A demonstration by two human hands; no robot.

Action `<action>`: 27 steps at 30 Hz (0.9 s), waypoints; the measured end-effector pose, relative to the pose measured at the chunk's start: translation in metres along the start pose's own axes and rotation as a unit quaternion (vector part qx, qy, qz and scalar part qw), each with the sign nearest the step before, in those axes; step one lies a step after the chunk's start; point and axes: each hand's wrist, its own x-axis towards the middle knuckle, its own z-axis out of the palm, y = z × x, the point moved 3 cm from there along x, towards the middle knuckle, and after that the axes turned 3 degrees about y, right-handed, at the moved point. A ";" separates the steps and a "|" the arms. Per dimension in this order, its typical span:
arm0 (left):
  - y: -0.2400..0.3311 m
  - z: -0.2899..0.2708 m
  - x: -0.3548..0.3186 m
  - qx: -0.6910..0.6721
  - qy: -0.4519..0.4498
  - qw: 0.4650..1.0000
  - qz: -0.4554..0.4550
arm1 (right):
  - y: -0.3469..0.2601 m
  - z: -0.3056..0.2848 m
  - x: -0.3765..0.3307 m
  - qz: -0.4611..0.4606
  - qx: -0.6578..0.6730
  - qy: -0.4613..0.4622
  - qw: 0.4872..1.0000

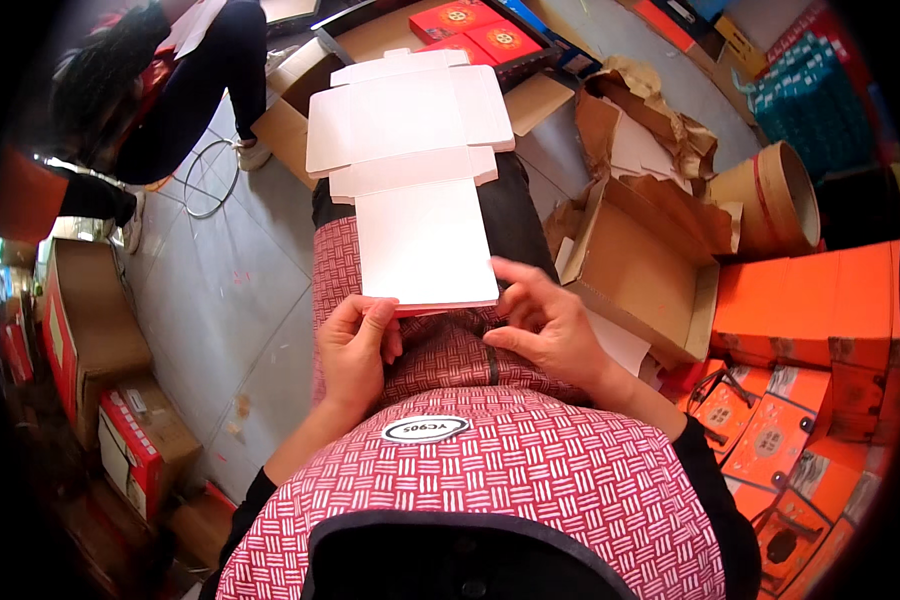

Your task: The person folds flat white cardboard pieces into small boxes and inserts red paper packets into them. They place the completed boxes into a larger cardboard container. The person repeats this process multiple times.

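The blank [425, 240] is lying opened out, its twelve-o'clock flaps [398, 68] apparently left to fold, the left hand [354, 345] pinching it at seven, the right hand [548, 328] gaping its grip at four.

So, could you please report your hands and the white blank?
Left hand gripping near-left corner of white carton blank. Right hand at its near-right edge, grip unclear. Blank unfolded over lap, nothing else on top.
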 end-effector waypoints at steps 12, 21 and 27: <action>-0.006 -0.003 0.004 -0.030 0.033 0.995 -0.085 | 0.016 0.037 0.022 0.020 0.155 0.094 0.983; 0.032 -0.001 -0.013 0.053 -0.188 0.974 -0.114 | 0.003 0.018 -0.007 0.080 0.201 0.081 0.973; 0.081 -0.040 -0.012 0.477 -0.039 0.760 0.439 | -0.024 -0.001 -0.047 0.130 0.279 0.048 0.950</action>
